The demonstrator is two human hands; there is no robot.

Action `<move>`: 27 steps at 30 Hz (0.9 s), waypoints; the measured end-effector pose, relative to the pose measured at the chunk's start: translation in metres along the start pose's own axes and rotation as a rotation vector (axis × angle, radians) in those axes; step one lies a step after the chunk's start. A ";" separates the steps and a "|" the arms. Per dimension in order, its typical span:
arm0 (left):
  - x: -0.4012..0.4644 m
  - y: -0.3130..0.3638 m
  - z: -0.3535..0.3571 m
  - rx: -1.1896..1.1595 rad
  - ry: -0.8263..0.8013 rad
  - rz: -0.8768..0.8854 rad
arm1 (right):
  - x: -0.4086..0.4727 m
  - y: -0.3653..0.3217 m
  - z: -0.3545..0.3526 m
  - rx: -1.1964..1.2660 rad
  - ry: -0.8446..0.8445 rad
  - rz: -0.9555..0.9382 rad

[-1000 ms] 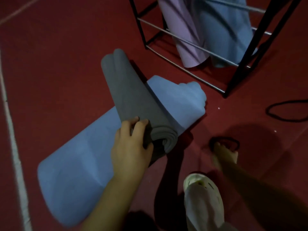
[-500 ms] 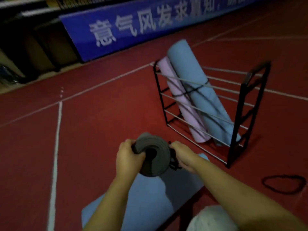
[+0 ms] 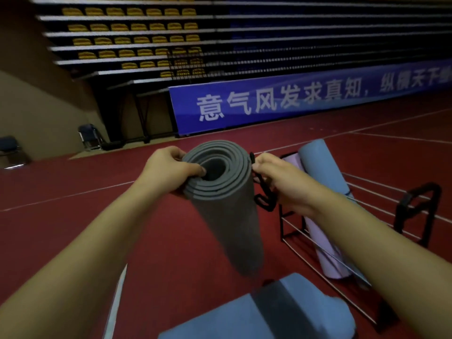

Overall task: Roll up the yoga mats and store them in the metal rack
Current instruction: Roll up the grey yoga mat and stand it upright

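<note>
— Where is the grey rolled mat [image 3: 221,192]?

— Held up in the air between both hands, upright, its spiral top end toward the camera and its lower end hanging down over the red floor [image 3: 73,192].

— How does the left hand [image 3: 168,171] have it?

— It sits on the mat's left side at the top rim, fingers curled over the outer layers and the thumb tip pressed at the edge of the hollow core. It grips the roll.

— And the right hand [image 3: 281,179]?

— Just beside the mat's right edge, fingers closed on a black strap [image 3: 263,192] that dangles in a loop against the roll. Whether that hand also touches the mat I cannot tell.

— What lies around?

— Below, a blue mat [image 3: 269,311] lies loosely folded on the floor. To the right stands the metal rack [image 3: 415,211], with a lilac rolled mat [image 3: 325,250] and a blue rolled mat [image 3: 320,165] leaning in it side by side. Behind are a blue banner [image 3: 293,101] and tiers of yellow seats [image 3: 132,40].
</note>
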State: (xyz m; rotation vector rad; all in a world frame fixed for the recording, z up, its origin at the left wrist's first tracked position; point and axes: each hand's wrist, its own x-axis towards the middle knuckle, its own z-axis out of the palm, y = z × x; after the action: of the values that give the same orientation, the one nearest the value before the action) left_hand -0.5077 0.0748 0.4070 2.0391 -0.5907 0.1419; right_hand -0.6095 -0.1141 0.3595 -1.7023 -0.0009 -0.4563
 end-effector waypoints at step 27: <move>0.007 -0.034 0.038 0.288 -0.259 0.095 | 0.048 -0.026 0.019 -1.087 -0.501 -0.094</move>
State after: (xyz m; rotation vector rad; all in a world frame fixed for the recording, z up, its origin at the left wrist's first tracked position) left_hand -0.4910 0.0546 0.3632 2.3280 -0.8711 0.0180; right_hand -0.5667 -0.1036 0.3966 -2.8605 -0.2355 -0.0506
